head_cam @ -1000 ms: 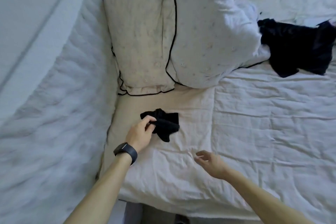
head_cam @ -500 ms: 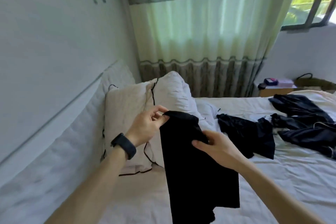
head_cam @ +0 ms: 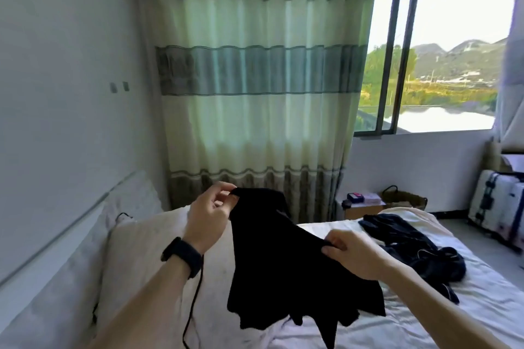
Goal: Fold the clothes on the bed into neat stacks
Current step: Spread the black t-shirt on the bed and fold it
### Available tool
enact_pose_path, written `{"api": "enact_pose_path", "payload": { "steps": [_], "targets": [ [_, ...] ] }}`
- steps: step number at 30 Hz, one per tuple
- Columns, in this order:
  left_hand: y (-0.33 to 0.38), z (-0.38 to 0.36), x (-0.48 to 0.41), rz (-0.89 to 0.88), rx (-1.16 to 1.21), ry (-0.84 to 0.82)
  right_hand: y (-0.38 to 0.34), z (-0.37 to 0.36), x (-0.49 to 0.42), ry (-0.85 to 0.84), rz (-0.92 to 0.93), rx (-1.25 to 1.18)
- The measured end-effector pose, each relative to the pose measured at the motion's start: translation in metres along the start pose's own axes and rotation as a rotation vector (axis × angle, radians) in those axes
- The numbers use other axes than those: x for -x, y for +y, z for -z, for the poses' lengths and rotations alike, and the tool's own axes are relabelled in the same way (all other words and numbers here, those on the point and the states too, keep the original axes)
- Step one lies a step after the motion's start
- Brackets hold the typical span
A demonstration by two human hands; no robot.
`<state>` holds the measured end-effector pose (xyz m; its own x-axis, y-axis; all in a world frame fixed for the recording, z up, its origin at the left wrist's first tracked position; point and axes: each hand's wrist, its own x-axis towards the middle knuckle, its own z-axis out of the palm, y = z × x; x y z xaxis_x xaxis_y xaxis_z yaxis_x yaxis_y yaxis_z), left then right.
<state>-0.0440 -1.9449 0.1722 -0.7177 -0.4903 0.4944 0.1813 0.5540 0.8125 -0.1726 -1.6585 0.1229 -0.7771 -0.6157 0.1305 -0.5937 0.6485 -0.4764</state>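
Note:
A black garment hangs in the air in front of me above the white bed. My left hand, with a black watch on its wrist, pinches the garment's top left corner. My right hand pinches its upper right edge, lower than the left. The cloth spreads between the two hands and its lower edge dangles in uneven points. A pile of dark clothes lies crumpled on the bed behind my right hand.
White pillows lean against the padded headboard at the left. A striped green curtain hangs behind the bed. A bedside table with small items and a woven basket stand by the window. A suitcase stands at the far right.
The garment went from lying on the sheet to hanging in the air. My right hand has slid right along its top edge, spreading the cloth wider. My head has tilted up.

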Motion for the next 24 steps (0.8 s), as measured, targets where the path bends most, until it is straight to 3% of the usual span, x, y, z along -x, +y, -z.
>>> {"api": "enact_pose_path", "payload": {
  "steps": [4, 7, 13, 18, 24],
  "targets": [
    [-0.008, 0.023, -0.009, -0.016, 0.122, 0.097, -0.018, 0.001, -0.009, 0.139, -0.031, 0.154],
    [-0.014, 0.038, -0.020, 0.046, 0.142, 0.090, -0.046, 0.018, -0.024, 0.216, -0.112, 0.074],
    [-0.026, 0.053, -0.021, 0.126, -0.027, 0.012, -0.116, 0.043, -0.051, 0.225, -0.215, -0.515],
    [-0.011, 0.038, 0.019, -0.051, -0.144, -0.067, -0.158, 0.051, -0.049, 0.196, -0.308, -1.394],
    [0.003, 0.002, 0.049, 0.029, -0.003, -0.230, -0.171, 0.052, -0.053, 0.196, -0.298, -1.524]
  ]
}}
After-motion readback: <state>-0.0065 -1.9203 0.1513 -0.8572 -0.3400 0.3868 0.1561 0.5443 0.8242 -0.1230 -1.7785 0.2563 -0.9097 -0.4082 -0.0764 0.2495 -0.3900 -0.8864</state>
